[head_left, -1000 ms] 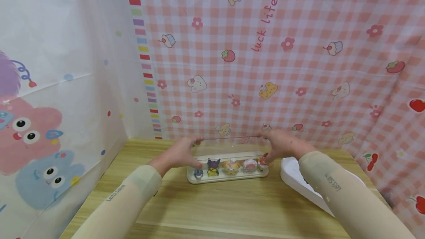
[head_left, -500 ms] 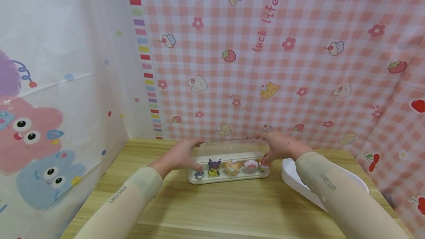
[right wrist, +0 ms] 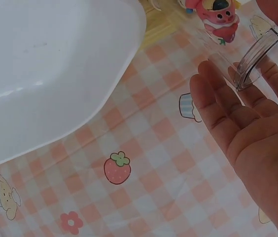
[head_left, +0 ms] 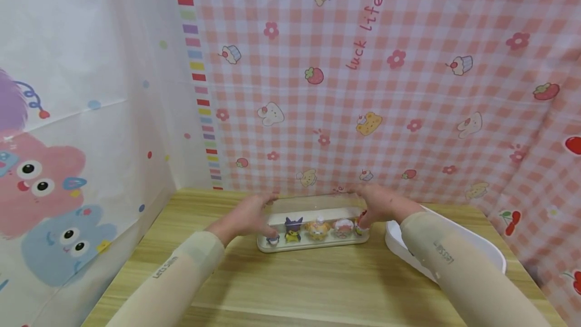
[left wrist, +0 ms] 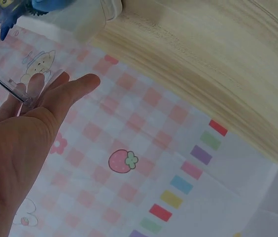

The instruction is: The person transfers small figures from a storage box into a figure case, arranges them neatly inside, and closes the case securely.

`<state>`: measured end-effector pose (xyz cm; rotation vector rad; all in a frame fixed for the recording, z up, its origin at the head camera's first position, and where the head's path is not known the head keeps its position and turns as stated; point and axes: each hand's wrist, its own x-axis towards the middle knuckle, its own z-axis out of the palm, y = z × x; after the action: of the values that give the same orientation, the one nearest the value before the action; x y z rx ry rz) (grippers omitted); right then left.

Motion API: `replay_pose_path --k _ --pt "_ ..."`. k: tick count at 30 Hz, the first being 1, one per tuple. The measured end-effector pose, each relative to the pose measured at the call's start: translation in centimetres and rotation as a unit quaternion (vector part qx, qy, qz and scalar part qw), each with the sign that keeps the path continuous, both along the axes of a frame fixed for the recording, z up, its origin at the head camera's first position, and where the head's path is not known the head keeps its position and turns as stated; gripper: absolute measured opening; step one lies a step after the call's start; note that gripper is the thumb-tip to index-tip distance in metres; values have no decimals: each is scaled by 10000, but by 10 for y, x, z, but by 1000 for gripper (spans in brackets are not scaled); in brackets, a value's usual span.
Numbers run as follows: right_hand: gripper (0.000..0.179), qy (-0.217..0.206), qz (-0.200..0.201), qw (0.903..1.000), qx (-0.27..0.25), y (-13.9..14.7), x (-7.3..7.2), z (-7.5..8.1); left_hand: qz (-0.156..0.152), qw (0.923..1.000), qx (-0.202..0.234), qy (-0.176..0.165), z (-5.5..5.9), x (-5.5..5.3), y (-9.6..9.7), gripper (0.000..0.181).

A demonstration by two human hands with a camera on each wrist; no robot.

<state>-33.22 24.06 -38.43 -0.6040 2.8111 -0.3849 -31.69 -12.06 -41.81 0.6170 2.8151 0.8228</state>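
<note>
A clear plastic cover (head_left: 313, 202) spans between my two hands over a white base (head_left: 313, 248). On the base stands a row of several small figurines, including a purple and yellow one (head_left: 293, 232), an orange one (head_left: 317, 229) and a pink and white one (head_left: 343, 227). My left hand (head_left: 248, 218) holds the cover's left end, thumb in front and fingers behind. At the other end, my right hand (head_left: 385, 204) grips it the same way, partly hiding a red figurine (right wrist: 220, 19). Whether the cover's lower edge touches the base cannot be told.
A white, rounded container (head_left: 476, 238) lies on the wooden table (head_left: 290, 286) at the right, partly under my right forearm. Behind the table hangs a pink checked cloth (head_left: 290, 90); a white cartoon-printed cloth (head_left: 91, 140) hangs at the left.
The cover has come down slightly toward the base, and both hands have lowered with it. My right forearm has shifted a little to the left. The figurines keep their places.
</note>
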Motion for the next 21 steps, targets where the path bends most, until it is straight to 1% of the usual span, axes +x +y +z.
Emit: replay_pose_path --k 7,14,18,21 --pt "97 100 -23 9999 114 -1 1 -3 -8 10000 -19 -29 -4 0 -1 102" --pt "99 -8 -19 10000 28 -2 0 -5 -25 9999 -155 39 -7 -1 -1 99" --pt "100 2 36 10000 45 0 -1 -7 7 9997 -241 -11 -7 -1 -1 98" --pt "100 92 104 9998 138 1 -2 -8 10 9998 -171 -81 -5 0 -2 100"
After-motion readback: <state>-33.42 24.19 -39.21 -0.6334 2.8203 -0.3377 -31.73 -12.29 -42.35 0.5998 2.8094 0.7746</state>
